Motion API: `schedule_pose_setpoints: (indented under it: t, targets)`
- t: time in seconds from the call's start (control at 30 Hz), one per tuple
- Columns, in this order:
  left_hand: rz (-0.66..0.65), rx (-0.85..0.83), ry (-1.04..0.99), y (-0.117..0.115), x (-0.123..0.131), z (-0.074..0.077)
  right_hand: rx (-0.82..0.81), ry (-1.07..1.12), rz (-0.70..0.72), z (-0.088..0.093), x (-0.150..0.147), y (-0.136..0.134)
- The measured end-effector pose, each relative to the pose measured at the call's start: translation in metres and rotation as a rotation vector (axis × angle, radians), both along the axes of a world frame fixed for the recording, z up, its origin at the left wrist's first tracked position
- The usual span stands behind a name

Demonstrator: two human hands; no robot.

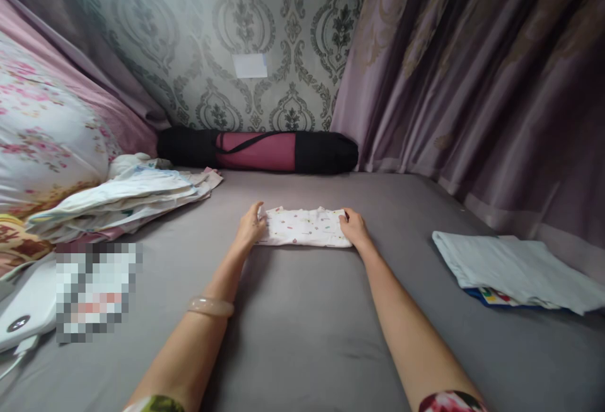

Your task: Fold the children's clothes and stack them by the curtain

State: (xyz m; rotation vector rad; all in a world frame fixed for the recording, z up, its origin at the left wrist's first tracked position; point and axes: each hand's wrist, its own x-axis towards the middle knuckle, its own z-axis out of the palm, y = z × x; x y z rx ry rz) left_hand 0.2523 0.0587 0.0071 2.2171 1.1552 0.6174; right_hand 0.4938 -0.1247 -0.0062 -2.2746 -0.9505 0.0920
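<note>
A white cloth with small coloured prints point(305, 228), folded into a long rectangle, is stretched between my two hands over the grey bed sheet point(293, 336). At its left end my left hand point(251, 226) is closed on the fabric, the thumb side toward the cloth. My right hand point(354, 228) grips the opposite end. Whether the cloth rests on the sheet or is lifted slightly, I cannot tell. A pale bangle point(210, 306) circles my left forearm.
Folded light-blue cloth point(520, 267) lies to the right. Stacked clothes point(132, 194) sit at left, beside a floral pillow point(42, 122). A white device with a cable point(35, 305) lies front left. A black and maroon roll bag point(258, 150) lines the wall; purple curtains point(449, 72) hang right.
</note>
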Motion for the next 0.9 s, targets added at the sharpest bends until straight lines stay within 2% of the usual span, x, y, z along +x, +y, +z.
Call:
schedule_pose_setpoints:
  t: [0.13, 0.27, 0.47, 0.6, 0.8, 0.9]
  targets:
    - [-0.108, 0.139, 0.018, 0.000, 0.001, -0.009, 0.029, -0.003, -0.012, -0.001, -0.002, 0.001]
    - [-0.137, 0.229, 0.049, 0.002, -0.001, -0.016, 0.068, -0.034, -0.036, -0.001, -0.005, -0.001]
    - [-0.101, 0.267, 0.133, -0.001, -0.002, -0.013, -0.047, -0.141, -0.025, 0.001, -0.009, -0.002]
    - [-0.064, 0.236, 0.200, -0.004, 0.000, -0.010, -0.115, -0.226, -0.083, 0.003, -0.013, -0.001]
    - [-0.031, 0.231, 0.212, 0.000, 0.002, -0.013, -0.222, -0.219, -0.079, 0.008, -0.011, -0.003]
    - [0.006, 0.269, 0.212, -0.002, 0.003, -0.008, -0.253, -0.214, -0.050, 0.013, -0.010, -0.004]
